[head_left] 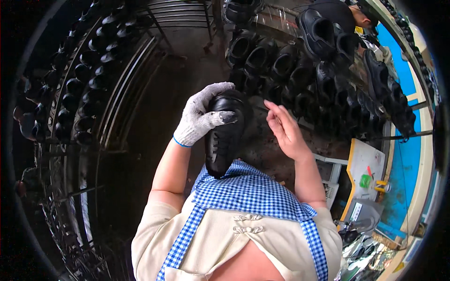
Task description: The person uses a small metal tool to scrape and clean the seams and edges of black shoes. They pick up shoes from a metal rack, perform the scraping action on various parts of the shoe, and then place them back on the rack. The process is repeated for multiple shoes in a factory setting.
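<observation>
My left hand (197, 114), in a white knitted glove with a blue cuff edge, is wrapped around the heel end of a black lace-up shoe (221, 145). The shoe points toward me, its laces showing and its toe close to my blue checked apron (253, 187). Dark smudges mark the glove's thumb. To the right of the shoe, my bare right hand (285, 127) is raised and apart from it. Its index finger is stretched out and the others are slightly bent, with nothing visible in them.
Racks of black shoes (283, 63) stand ahead and to the right. Another dark rack with rows of shoes (86, 84) runs along the left. At the right is a work table (368, 161) with a green tape roll (365, 181) and a machine. A person (335, 14) is at the far right.
</observation>
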The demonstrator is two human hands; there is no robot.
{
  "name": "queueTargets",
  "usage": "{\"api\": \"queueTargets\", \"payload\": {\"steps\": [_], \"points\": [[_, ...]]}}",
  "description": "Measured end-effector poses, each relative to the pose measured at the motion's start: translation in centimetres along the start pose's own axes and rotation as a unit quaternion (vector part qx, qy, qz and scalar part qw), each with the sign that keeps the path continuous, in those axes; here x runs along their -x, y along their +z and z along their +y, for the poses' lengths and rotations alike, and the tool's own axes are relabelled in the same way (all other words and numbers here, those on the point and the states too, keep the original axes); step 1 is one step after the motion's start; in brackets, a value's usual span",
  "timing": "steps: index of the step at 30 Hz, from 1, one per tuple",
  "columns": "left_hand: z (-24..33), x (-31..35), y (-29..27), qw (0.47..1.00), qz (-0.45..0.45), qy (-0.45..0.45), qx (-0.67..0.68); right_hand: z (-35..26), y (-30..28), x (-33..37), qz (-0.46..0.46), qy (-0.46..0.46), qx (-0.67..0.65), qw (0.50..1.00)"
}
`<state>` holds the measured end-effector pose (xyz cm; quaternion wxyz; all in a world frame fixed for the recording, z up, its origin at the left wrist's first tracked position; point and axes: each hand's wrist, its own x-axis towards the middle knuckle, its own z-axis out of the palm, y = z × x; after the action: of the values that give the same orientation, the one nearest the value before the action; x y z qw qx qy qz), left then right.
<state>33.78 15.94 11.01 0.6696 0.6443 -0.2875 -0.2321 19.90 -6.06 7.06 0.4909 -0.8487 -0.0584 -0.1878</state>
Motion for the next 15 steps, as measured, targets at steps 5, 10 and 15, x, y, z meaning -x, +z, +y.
{"api": "queueTargets", "payload": {"steps": [5, 10, 15], "points": [[0.5, 2.1, 0.8, 1.0, 0.02, -0.002, -0.015, -5.9, -1.3, -2.7, -0.07, -0.1, 0.174, 0.977], [1.1, 2.6, 1.2, 0.995, 0.059, 0.051, -0.061, -7.5, -1.9, -4.0, -0.098, -0.136, 0.24, 0.956], [1.6, 2.6, 1.5, 0.996, 0.065, 0.037, -0.041, -7.6, -2.4, -4.5, -0.069, -0.174, 0.209, 0.96]]}}
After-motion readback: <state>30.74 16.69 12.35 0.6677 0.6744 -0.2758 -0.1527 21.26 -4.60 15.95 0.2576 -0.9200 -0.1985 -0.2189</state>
